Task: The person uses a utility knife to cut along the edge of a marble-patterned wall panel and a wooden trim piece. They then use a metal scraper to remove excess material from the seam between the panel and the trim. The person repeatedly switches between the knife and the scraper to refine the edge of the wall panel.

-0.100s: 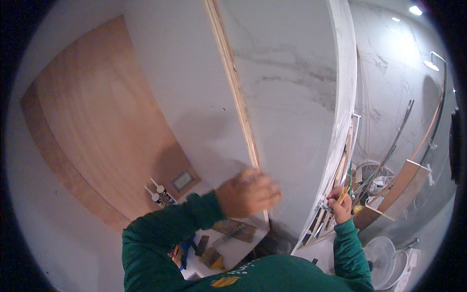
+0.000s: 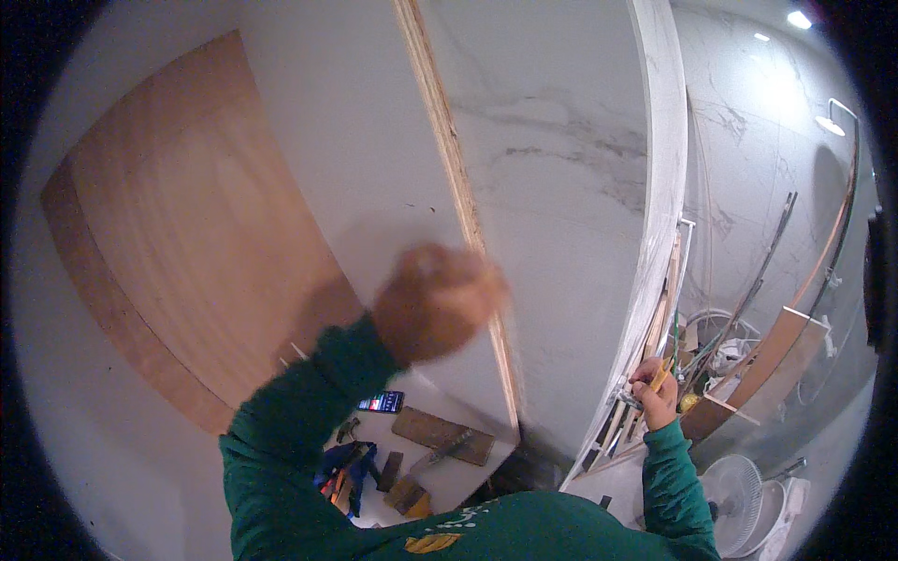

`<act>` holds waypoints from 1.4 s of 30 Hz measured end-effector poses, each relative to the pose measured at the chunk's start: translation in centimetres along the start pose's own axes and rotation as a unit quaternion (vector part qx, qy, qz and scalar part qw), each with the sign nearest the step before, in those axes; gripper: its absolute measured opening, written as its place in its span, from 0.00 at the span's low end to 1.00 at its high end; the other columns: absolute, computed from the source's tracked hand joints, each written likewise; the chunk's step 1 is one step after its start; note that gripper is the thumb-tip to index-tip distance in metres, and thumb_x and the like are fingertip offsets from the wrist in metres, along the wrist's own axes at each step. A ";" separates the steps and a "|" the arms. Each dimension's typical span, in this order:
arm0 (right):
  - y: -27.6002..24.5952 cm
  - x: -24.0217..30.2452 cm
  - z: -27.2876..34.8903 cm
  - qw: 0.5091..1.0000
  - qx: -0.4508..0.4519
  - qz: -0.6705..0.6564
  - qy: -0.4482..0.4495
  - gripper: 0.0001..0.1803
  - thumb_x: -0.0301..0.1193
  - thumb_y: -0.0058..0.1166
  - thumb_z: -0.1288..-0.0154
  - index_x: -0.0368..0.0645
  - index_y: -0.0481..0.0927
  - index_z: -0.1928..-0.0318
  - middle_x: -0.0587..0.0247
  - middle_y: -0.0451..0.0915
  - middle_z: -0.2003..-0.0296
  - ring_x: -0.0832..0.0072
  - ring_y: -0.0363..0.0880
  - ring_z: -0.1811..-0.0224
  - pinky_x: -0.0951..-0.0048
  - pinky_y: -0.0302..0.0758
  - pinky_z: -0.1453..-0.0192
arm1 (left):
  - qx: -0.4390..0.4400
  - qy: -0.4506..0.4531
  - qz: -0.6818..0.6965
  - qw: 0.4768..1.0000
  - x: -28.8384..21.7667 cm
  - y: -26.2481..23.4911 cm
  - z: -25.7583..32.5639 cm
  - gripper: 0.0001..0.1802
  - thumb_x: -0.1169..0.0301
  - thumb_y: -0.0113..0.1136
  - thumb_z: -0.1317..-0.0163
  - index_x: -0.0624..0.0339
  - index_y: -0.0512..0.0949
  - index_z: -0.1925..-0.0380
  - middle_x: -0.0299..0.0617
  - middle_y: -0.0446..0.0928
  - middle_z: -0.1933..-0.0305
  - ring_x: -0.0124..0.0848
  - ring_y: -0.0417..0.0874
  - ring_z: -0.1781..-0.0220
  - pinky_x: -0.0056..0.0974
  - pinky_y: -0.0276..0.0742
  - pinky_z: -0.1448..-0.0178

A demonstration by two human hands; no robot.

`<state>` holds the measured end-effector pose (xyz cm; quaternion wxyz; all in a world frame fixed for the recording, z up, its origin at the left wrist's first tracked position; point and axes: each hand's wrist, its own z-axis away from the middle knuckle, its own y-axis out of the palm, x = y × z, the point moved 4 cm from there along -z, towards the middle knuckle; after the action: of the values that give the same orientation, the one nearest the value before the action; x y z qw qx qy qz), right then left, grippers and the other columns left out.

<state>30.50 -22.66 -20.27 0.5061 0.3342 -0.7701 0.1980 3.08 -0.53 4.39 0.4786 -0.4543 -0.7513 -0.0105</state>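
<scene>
My left hand [image 2: 440, 301] is raised in front of the pale wall, beside a narrow wooden strip [image 2: 453, 154] that runs down it. Motion smears its fingers, so I cannot tell whether they hold anything. Lower on the right, my right hand [image 2: 655, 397] is closed around a slim yellow object [image 2: 663, 374], whose kind I cannot make out. A small greyish piece shows by its fingertips. This hand is next to the lower part of a white upright edge [image 2: 659, 187] and a bundle of thin strips [image 2: 666, 304]. Both sleeves are green.
A marbled panel [image 2: 561, 234] fills the middle; a large plywood sheet [image 2: 206, 215] is at left. Below lie a phone [image 2: 382, 402], a brown board [image 2: 442, 436] and a dark blue bag of tools [image 2: 351, 472]. A white fan [image 2: 732, 505] and a leaning brown board [image 2: 776, 360] are at right.
My left hand has moved up and to the left, along with its forearm. The phone has come into view, while the sealant tubes are now mostly behind my sleeve. My right hand stays in place.
</scene>
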 end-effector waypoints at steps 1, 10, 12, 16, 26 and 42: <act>0.0 -0.2 0.3 1.000 -0.004 0.001 -0.001 0.09 0.28 0.58 0.45 0.39 0.77 0.63 0.68 0.73 0.67 0.79 0.73 0.67 0.75 0.72 0.62 | -0.043 -0.006 -0.057 0.997 2.7 -1.0 -1.2 0.15 0.65 0.61 0.41 0.42 0.83 0.52 0.31 0.79 0.47 0.33 0.75 0.38 0.53 0.68 0.38; 0.5 -0.2 0.4 1.000 0.001 -0.014 0.013 0.09 0.27 0.58 0.44 0.39 0.77 0.62 0.67 0.73 0.66 0.79 0.73 0.66 0.75 0.72 0.61 | -0.014 0.072 -0.175 0.982 12.6 -7.2 -6.8 0.29 0.63 0.71 0.53 0.35 0.86 0.45 0.34 0.78 0.41 0.40 0.75 0.37 0.53 0.64 0.33; 0.5 -0.6 0.3 1.000 0.006 -0.019 0.011 0.09 0.28 0.59 0.44 0.40 0.77 0.63 0.67 0.73 0.65 0.78 0.73 0.65 0.74 0.72 0.60 | -0.017 0.092 -0.180 0.979 12.9 -7.5 -7.1 0.31 0.63 0.72 0.55 0.34 0.86 0.45 0.34 0.78 0.40 0.40 0.75 0.37 0.53 0.64 0.32; 0.3 -0.3 0.3 0.999 0.028 -0.013 -0.013 0.09 0.27 0.60 0.45 0.40 0.76 0.63 0.63 0.73 0.63 0.75 0.74 0.63 0.72 0.72 0.58 | 0.011 0.107 -0.195 0.975 12.6 -8.0 -7.9 0.33 0.63 0.75 0.57 0.33 0.85 0.44 0.35 0.77 0.38 0.40 0.74 0.37 0.53 0.65 0.32; -0.1 -0.4 -0.5 0.989 0.080 0.066 -0.107 0.10 0.27 0.63 0.47 0.39 0.79 0.64 0.53 0.74 0.63 0.60 0.75 0.61 0.63 0.72 0.55 | 0.118 0.091 -0.204 0.968 12.4 -8.4 -9.9 0.31 0.59 0.77 0.52 0.31 0.82 0.43 0.39 0.76 0.35 0.43 0.74 0.34 0.56 0.65 0.30; 0.0 0.6 -1.4 0.981 0.091 0.091 -0.148 0.09 0.27 0.63 0.48 0.38 0.80 0.66 0.50 0.74 0.66 0.55 0.75 0.61 0.60 0.73 0.56 | 0.207 0.114 -0.261 0.936 10.3 -9.1 -9.6 0.41 0.63 0.79 0.56 0.33 0.78 0.36 0.35 0.75 0.34 0.39 0.74 0.33 0.53 0.66 0.29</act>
<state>31.23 -21.99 -19.13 0.3338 0.3330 -0.8424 0.2608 2.22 -3.25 20.93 0.6250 -0.1286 -0.7693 -0.0309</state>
